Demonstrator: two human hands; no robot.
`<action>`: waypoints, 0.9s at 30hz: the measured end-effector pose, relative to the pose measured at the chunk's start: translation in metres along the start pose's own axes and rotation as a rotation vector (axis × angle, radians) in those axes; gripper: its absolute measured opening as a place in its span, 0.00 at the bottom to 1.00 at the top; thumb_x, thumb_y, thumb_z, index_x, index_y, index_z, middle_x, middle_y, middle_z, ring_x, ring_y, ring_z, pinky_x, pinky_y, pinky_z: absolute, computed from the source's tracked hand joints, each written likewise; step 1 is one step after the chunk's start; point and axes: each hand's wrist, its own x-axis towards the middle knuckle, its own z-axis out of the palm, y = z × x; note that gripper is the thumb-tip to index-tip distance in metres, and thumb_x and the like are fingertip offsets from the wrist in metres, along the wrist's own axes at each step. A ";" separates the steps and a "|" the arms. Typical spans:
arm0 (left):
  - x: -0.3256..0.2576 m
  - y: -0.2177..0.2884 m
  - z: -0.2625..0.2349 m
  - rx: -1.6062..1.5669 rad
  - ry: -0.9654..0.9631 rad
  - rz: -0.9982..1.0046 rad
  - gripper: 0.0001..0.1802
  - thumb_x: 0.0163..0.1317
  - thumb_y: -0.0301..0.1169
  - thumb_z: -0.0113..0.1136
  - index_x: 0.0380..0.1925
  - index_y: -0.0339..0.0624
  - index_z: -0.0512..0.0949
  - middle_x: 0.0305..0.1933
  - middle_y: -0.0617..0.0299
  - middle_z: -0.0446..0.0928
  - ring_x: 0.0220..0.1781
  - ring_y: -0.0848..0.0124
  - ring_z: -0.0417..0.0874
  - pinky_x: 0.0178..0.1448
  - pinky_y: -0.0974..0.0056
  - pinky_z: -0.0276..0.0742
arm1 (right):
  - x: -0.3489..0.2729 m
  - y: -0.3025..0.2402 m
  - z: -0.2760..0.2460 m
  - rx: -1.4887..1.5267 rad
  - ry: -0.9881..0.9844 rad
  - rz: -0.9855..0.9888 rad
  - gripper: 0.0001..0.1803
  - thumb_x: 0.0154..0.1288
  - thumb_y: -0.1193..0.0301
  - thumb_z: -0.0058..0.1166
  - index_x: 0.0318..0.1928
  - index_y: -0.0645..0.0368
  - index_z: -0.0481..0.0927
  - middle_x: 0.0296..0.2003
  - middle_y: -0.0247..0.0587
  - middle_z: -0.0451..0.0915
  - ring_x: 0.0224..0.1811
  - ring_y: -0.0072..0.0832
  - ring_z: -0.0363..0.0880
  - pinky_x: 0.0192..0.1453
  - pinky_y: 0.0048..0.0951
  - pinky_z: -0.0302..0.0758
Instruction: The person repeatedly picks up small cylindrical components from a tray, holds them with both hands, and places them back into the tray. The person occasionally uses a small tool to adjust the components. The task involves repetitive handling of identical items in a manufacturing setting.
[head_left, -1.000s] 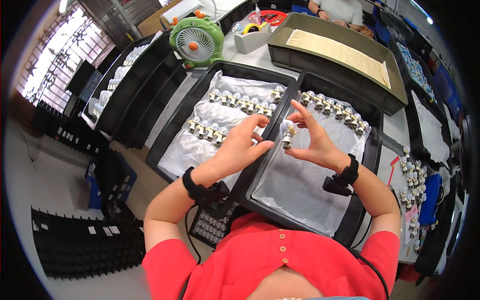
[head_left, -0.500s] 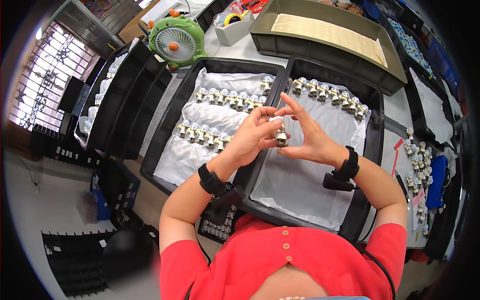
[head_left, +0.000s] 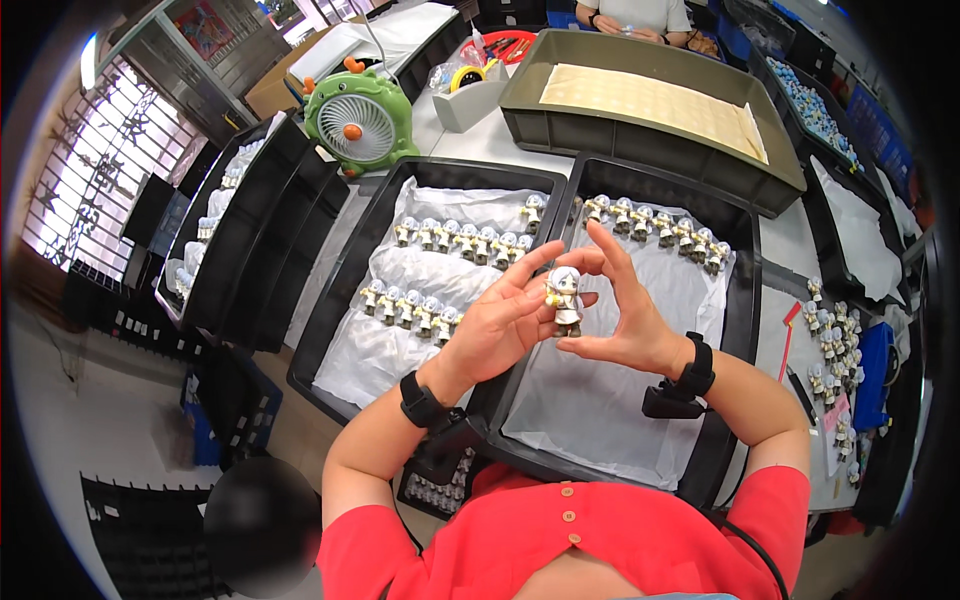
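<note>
A small figurine (head_left: 567, 306) with pale hair, a white coat and a dark base stands upright between my hands, its front toward me. My left hand (head_left: 500, 328) grips it from the left side, some fingers passing behind it. Around its right side curves my right hand (head_left: 640, 325), the thumb at the base and fingertips near the head. Both hands hover above the shared edge of two black trays. In the left tray (head_left: 340, 345), similar figurines (head_left: 425, 312) lie in rows on white sheeting. The right tray (head_left: 735, 400) has one row of figurines (head_left: 665, 228) along its far side.
A green fan (head_left: 360, 120) stands beyond the left tray, near a tape dispenser (head_left: 470, 100). An olive bin (head_left: 640, 130) lies behind the right tray. More figurines (head_left: 835, 345) cluster at right by a blue case (head_left: 876, 375). Stacked black trays (head_left: 245, 260) rise at left; a person (head_left: 640, 20) sits opposite.
The figurine now shows its front and sits slightly lower in the picture. My right fingers have come in toward its head. The view has tilted up, bringing the person opposite into sight.
</note>
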 end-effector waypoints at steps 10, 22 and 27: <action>-0.003 -0.006 0.002 0.131 0.090 0.043 0.31 0.65 0.31 0.53 0.65 0.44 0.53 0.62 0.53 0.63 0.63 0.55 0.70 0.60 0.57 0.72 | -0.002 0.003 0.003 -0.117 0.014 -0.016 0.57 0.41 0.72 0.71 0.70 0.54 0.49 0.53 0.42 0.68 0.51 0.34 0.68 0.59 0.35 0.67; -0.005 -0.013 0.001 0.236 0.277 0.117 0.21 0.67 0.34 0.52 0.57 0.42 0.62 0.54 0.61 0.70 0.53 0.70 0.74 0.56 0.63 0.73 | 0.000 0.000 0.004 -0.288 0.081 -0.146 0.52 0.37 0.75 0.69 0.67 0.53 0.56 0.53 0.39 0.71 0.56 0.39 0.66 0.61 0.39 0.63; -0.007 -0.014 0.008 0.573 0.258 0.257 0.21 0.62 0.31 0.60 0.51 0.39 0.65 0.49 0.61 0.71 0.50 0.75 0.75 0.54 0.67 0.73 | 0.000 0.004 0.002 -0.669 0.074 -0.391 0.42 0.40 0.76 0.66 0.61 0.48 0.66 0.53 0.30 0.72 0.57 0.37 0.64 0.56 0.40 0.63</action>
